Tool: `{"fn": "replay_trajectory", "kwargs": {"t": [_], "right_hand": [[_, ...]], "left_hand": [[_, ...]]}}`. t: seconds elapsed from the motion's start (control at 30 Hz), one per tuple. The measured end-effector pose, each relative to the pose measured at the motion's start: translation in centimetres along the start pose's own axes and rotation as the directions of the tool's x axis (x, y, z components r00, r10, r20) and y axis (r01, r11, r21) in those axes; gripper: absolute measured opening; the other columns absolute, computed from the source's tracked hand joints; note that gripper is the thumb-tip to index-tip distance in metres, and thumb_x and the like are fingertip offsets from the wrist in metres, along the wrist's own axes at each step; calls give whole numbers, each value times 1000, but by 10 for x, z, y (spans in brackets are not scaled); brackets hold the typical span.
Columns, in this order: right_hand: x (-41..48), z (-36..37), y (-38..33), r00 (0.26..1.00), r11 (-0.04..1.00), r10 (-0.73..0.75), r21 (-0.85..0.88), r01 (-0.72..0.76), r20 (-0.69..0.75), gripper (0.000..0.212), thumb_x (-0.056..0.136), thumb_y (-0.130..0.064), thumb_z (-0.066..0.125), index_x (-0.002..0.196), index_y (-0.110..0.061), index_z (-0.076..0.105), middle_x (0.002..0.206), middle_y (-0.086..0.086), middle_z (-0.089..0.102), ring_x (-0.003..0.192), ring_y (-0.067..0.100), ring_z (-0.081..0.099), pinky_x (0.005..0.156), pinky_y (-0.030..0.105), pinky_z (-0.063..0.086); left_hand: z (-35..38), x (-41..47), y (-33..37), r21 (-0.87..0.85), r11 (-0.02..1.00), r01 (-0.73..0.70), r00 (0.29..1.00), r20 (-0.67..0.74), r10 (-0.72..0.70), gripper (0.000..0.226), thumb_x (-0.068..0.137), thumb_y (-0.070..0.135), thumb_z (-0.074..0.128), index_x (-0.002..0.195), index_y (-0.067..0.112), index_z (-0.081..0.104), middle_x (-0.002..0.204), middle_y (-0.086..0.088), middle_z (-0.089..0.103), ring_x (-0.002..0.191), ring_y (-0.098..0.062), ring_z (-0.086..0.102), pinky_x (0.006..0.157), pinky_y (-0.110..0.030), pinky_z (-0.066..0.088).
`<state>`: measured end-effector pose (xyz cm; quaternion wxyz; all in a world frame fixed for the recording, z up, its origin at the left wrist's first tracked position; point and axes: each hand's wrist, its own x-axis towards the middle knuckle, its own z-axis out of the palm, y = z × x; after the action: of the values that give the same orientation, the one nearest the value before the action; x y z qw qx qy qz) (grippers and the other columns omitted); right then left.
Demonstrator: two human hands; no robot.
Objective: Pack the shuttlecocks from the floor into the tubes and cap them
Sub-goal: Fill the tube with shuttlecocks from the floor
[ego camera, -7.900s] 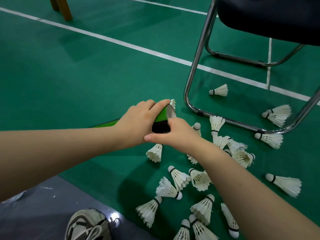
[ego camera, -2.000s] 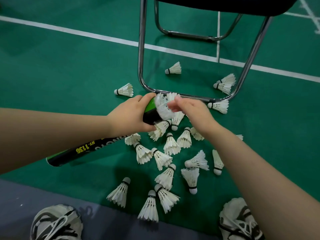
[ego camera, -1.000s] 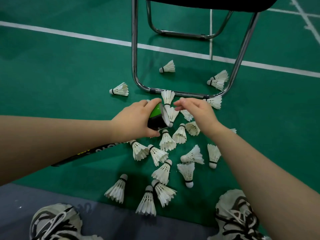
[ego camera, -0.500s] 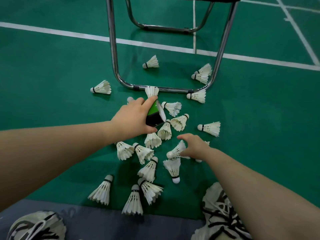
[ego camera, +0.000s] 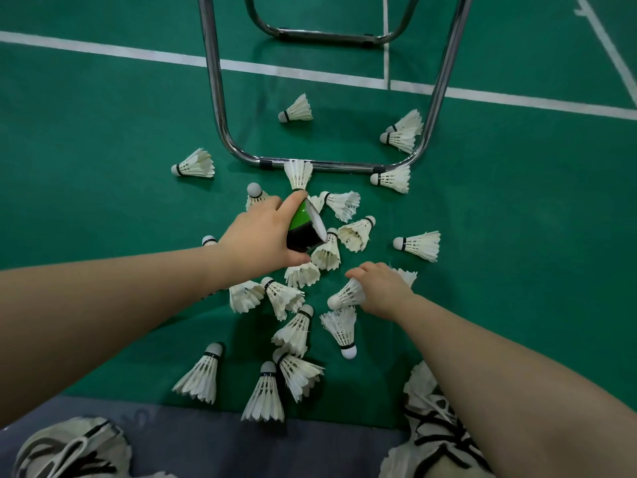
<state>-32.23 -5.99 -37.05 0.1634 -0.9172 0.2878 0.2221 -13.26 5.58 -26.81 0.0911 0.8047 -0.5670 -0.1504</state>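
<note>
Twenty-two shuttlecocks (ego camera: 296, 110) are counted, a few half hidden by the arms, so more may be there. One tube (ego camera: 301, 229) is seen, one chair (ego camera: 215, 81), two shoes (ego camera: 69, 450) and two hands: left hand (ego camera: 256, 241), right hand (ego camera: 382, 288).

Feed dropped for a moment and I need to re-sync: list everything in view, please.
Shuttlecocks: over twenty, white, scattered on the floor between chair and shoes.
Held shuttlecock: one, white, under the right hand's fingers.
Tube: one, green and black, open end towards the pile.
Chair frame: one, chrome, beyond the pile.
Floor: green, with white lines.
Mat: one, grey, near edge.
Shoes: two, white and black, bottom corners.
Left hand: grips the tube.
Right hand: pinches the held shuttlecock.
</note>
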Motion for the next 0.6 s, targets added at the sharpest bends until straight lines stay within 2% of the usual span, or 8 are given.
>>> {"fn": "replay_trajectory", "kwargs": {"t": [0.1,0.2,0.27,0.37,0.43,0.5,0.6], "right_hand": [[0,-6,-1,1000,992,28,120,-28,-5,58,82,-13,58,135,-26,41,130,5,45,118,26,43,98,36,41],[0,-19,-4,993,915,107,396,-78,-51,59,77,-11,62,132,-25,43,125,4,43,101,19,50,83,32,47],[1,-28,-5,981,831,171,548,-91,-96,60,77,-11,64,132,-23,42,118,3,42,90,16,48,74,26,41],[2,-34,-7,969,766,202,639,-69,-138,59,76,-12,65,129,-23,43,108,2,41,85,14,45,72,25,37],[4,-37,-8,956,649,245,760,-37,-161,54,75,-9,62,126,-21,46,103,3,42,75,12,44,64,24,37],[5,-44,-9,939,489,294,872,10,-176,48,78,-6,58,124,-18,47,98,5,43,72,14,44,60,25,37],[6,-62,-9,921,342,328,935,93,-211,39,83,-2,52,118,-17,48,91,5,47,77,20,50,68,35,45]], "left_hand": [[1,-1,2,1,1000,-15,1000,-2,15,94,69,50,71,142,25,17,116,-9,49,102,-28,48,85,-42,47],[2,-2,4,6,1000,-26,1000,5,26,95,69,51,71,142,24,17,118,-10,49,104,-29,49,87,-43,45],[1,-2,6,3,1000,-28,1000,3,28,95,69,51,71,142,24,17,118,-11,49,104,-29,48,88,-42,45],[-2,-3,8,-1,1000,-25,1000,-3,25,94,70,51,71,142,24,18,117,-10,49,104,-29,48,87,-41,44],[-4,-3,9,-4,1000,-25,1000,-8,25,94,69,51,71,142,24,18,116,-10,49,104,-28,48,87,-40,44],[-4,-3,9,-6,1000,-22,1000,-11,22,93,69,51,71,142,24,18,114,-10,49,103,-28,48,86,-40,45],[-4,-2,7,-1,1000,-4,1000,-15,4,93,70,50,71,141,25,18,112,-9,49,101,-27,48,84,-42,47]]}}
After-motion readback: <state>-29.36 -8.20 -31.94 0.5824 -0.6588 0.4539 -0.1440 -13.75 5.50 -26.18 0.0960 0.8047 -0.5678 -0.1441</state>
